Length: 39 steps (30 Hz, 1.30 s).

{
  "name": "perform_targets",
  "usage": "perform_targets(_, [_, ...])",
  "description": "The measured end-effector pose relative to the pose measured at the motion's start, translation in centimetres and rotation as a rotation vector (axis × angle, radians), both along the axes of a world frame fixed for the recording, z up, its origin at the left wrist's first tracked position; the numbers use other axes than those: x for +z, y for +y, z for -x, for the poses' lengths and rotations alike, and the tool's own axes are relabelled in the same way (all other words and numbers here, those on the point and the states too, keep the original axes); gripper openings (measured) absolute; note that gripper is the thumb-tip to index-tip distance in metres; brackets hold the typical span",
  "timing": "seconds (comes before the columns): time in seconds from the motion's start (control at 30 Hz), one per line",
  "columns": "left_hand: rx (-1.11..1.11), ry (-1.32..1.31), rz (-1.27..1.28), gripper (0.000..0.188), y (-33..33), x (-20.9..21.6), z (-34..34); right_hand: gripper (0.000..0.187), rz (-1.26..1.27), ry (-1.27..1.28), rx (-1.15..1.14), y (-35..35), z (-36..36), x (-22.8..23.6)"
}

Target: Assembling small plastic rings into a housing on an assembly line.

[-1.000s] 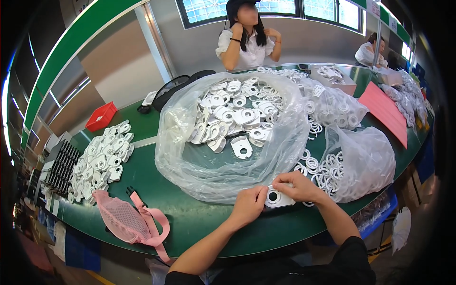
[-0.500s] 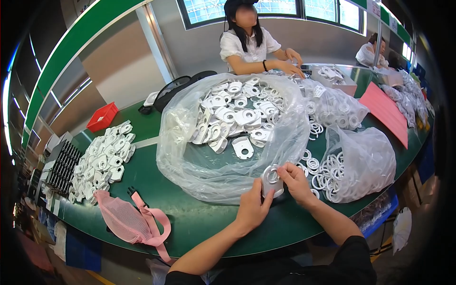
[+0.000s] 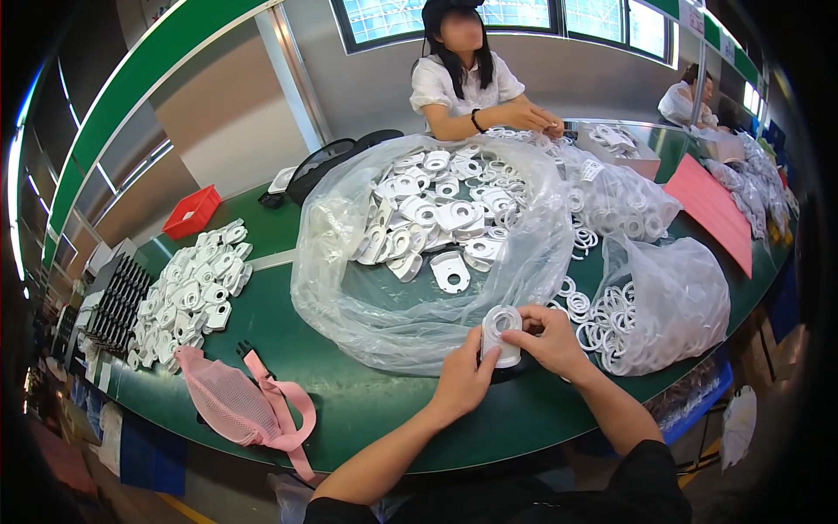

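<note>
At the near right edge of the large clear plastic bag (image 3: 336, 325), your left hand (image 3: 463, 377) and right hand (image 3: 553, 344) are pinching a white, round-ended plastic plate (image 3: 508, 352); your right thumb is now reaching farther across its face, probably pressing.

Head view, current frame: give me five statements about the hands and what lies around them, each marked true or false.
1. The left hand and right hand hold one white part. True.
2. Both hands wear gloves. False: both are bare.
3. A pink bag lies left of the hands. True.
4. The bin beyond the pink bag is yellow. False: it is a red bin.
5. Rings lie at a clear bag right of the hands. True.
</note>
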<state>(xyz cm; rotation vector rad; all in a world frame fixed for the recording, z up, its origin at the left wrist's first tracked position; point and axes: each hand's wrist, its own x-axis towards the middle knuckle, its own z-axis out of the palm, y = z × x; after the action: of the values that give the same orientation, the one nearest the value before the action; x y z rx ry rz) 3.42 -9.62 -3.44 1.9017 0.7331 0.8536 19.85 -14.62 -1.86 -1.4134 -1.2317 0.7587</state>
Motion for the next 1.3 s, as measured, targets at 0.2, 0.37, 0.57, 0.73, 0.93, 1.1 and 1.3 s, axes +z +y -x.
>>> perform_targets(0.2, [-0.014,-0.016,0.08,0.037,0.2,-0.1,0.0,0.016,-0.072,0.075,-0.038,0.3,0.2,-0.6])
perform_targets(0.37, [-0.003,0.025,0.018,0.039,-0.4,0.6,-0.1,0.027,0.016,0.042,-0.116,0.3,-0.1,-0.7])
perform_targets(0.57, [-0.029,0.165,-0.062,0.043,-1.2,1.3,0.0,0.037,0.081,-0.146,-0.161,-0.2,0.2,0.0])
perform_targets(0.73, [-0.027,0.062,-0.004,0.042,-0.5,0.7,0.0,0.031,0.051,-0.134,-0.086,-0.3,0.3,0.3])
perform_targets(0.93, [-0.067,-0.166,0.17,0.039,0.5,-1.9,-0.3,0.025,0.047,0.099,0.097,0.0,-0.8,0.1])
perform_targets(1.1, [-0.042,-0.05,0.136,0.04,0.1,-0.3,-0.2,0.021,0.07,0.159,0.067,0.0,-0.6,0.3])
perform_targets(1.3, [-0.008,0.087,-0.007,0.044,-1.2,1.1,-0.1,0.027,0.053,0.052,-0.05,0.3,-0.8,-0.8])
